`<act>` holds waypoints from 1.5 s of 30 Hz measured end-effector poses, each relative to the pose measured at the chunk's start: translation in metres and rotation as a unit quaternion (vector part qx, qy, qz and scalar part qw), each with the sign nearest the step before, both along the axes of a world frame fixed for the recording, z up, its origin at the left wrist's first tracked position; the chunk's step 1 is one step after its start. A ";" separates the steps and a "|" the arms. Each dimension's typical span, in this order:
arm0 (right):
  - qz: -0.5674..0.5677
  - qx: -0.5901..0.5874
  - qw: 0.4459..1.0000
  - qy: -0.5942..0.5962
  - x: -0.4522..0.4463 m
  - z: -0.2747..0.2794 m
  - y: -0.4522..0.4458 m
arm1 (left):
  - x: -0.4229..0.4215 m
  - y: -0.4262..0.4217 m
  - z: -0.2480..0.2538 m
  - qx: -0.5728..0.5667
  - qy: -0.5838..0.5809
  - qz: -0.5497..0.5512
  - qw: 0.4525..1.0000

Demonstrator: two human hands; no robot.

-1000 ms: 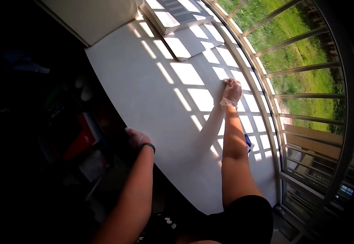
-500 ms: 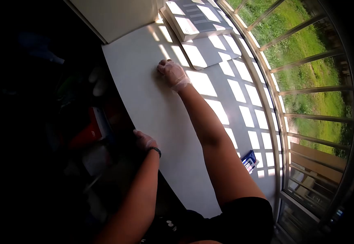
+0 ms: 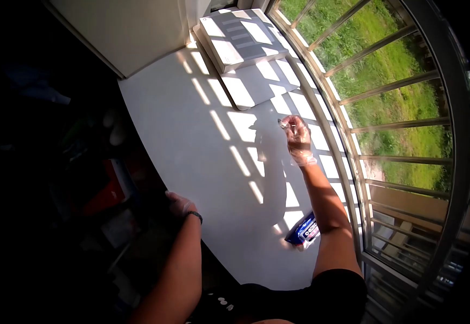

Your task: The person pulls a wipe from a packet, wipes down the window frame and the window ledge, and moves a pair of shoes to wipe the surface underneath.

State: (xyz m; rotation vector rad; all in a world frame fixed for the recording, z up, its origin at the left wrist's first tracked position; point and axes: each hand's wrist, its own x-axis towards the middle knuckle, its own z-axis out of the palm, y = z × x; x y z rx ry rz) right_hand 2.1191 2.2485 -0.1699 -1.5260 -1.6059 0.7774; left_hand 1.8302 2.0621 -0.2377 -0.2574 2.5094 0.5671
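Note:
My right hand [image 3: 297, 137], in a clear plastic glove, is raised above the sunlit window side of the white tabletop [image 3: 191, 140]. Its fingers are closed, and a small whitish and dark bit shows at the fingertips, too small to name. My left hand [image 3: 181, 205], also gloved and with a dark band at the wrist, is at the table's left edge. Shadow hides most of its fingers. A blue and white soft packet [image 3: 304, 231] lies on the table beside my right forearm, which partly covers it.
A flat grey and white box [image 3: 245, 40] rests on a thin flat panel [image 3: 256, 86] at the far end, near a pale cabinet side [image 3: 121, 32]. A barred window [image 3: 397, 129] runs along the right. Left of the table, a red object [image 3: 105, 189] stands in deep shadow.
My right hand has moved right and nearer, from the middle of the tabletop toward the window, and lifted. My left hand stays by the table edge. The view has shifted, showing more of the packet.

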 end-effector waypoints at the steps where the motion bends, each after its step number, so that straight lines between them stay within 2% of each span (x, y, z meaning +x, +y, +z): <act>1: -0.002 0.091 0.990 0.110 0.011 -0.027 0.050 | 0.000 -0.002 -0.003 0.004 0.009 0.003 1.000; 2: -0.044 0.126 0.990 -0.035 0.012 -0.015 0.083 | 0.000 -0.001 -0.004 0.006 0.012 0.002 1.000; 3: -0.057 0.202 0.973 -0.092 0.021 -0.033 0.118 | -0.001 0.000 -0.003 0.008 0.014 -0.002 1.000; 4: -0.097 0.124 0.975 -0.156 0.023 -0.033 0.140 | 0.000 0.000 -0.001 0.007 0.015 -0.005 1.000; 6: -0.126 0.114 0.974 -0.149 0.022 -0.044 0.177 | 0.002 -0.001 0.001 -0.003 0.030 -0.009 0.999; 8: -0.164 -0.007 0.959 -0.230 0.018 -0.045 0.200 | 0.003 0.002 0.008 -0.016 0.045 -0.014 0.999; 10: -0.171 -0.114 0.950 -0.233 0.009 -0.049 0.212 | 0.004 0.008 0.018 -0.071 0.008 0.001 0.997; 11: -0.187 -0.009 0.954 -0.234 0.000 -0.059 0.203 | 0.001 0.005 0.014 -0.078 0.011 0.003 0.997; 12: -0.173 0.014 0.949 -0.263 -0.014 -0.056 0.193 | 0.000 0.003 0.006 -0.080 0.017 -0.017 0.997; 14: -0.075 0.137 0.973 -0.172 -0.035 -0.060 0.171 | 0.000 0.000 0.002 -0.086 0.020 -0.039 0.995; 15: -0.043 0.130 0.980 -0.145 -0.048 -0.057 0.154 | 0.002 0.002 0.003 -0.062 0.025 -0.031 0.997; 18: 0.054 0.102 0.991 -0.061 -0.069 -0.056 0.075 | 0.003 0.002 0.004 -0.045 0.024 -0.023 0.998; 20: 0.163 0.082 0.982 -0.045 -0.071 -0.042 0.005 | -0.001 0.002 0.000 -0.048 0.017 -0.025 0.998; 22: 0.211 -0.060 0.975 0.019 -0.063 -0.034 -0.047 | -0.003 0.001 -0.008 -0.061 0.006 -0.011 0.998; 24: 0.145 -0.006 0.989 0.000 -0.041 -0.046 -0.049 | 0.001 0.000 -0.011 -0.036 0.019 -0.004 0.999; 25: 0.033 -0.048 0.997 -0.054 -0.029 -0.029 -0.031 | 0.002 -0.003 -0.010 -0.012 0.037 0.006 0.999; 26: -0.034 -0.028 0.998 -0.049 -0.004 -0.050 -0.006 | 0.002 -0.003 -0.006 -0.012 0.037 0.004 0.999; 27: -0.049 0.009 0.999 -0.005 0.026 -0.069 0.024 | 0.002 -0.001 -0.001 -0.033 0.032 -0.010 0.999; 28: -0.135 -0.004 0.989 -0.057 0.030 -0.043 0.047 | 0.002 0.001 0.001 -0.055 0.027 -0.022 0.998; 30: -0.131 0.021 0.974 -0.183 0.060 -0.049 0.095 | 0.002 0.003 -0.002 -0.068 0.036 -0.026 0.997; 31: -0.109 0.032 0.981 -0.156 0.073 -0.060 0.116 | 0.000 0.000 -0.002 -0.086 0.043 -0.030 0.995; 32: -0.096 0.106 0.956 -0.256 0.075 -0.058 0.123 | 0.000 0.000 0.000 -0.095 0.047 -0.025 0.994; 33: -0.091 0.061 0.994 0.022 0.094 -0.106 0.148 | 0.002 0.004 0.004 -0.101 0.043 -0.030 0.993; 35: -0.068 0.118 0.985 -0.109 0.088 -0.109 0.137 | 0.002 0.001 0.002 -0.096 0.046 -0.051 0.993; 38: -0.103 0.187 0.931 -0.295 0.033 -0.080 0.094 | 0.002 0.002 0.006 -0.086 0.030 -0.047 0.995; 39: -0.090 0.140 0.936 -0.311 0.017 -0.081 0.083 | 0.003 0.003 0.006 -0.090 0.028 -0.048 0.994; 40: -0.039 0.144 0.976 -0.159 -0.008 -0.072 0.067 | 0.004 0.004 0.007 -0.079 0.033 -0.038 0.996; 41: -0.023 0.157 0.961 -0.225 -0.032 -0.072 0.052 | 0.006 0.003 0.007 -0.067 0.037 -0.032 0.997; 43: 0.090 0.135 0.959 -0.233 -0.067 -0.059 0.006 | 0.009 0.004 0.007 -0.049 0.026 -0.017 0.998; 44: 0.133 0.101 0.968 -0.188 -0.077 -0.051 -0.023 | 0.008 0.005 0.006 -0.029 0.021 0.013 0.999; 45: 0.141 0.112 0.966 -0.184 -0.082 -0.054 -0.052 | 0.009 0.005 0.007 -0.036 0.033 0.014 0.999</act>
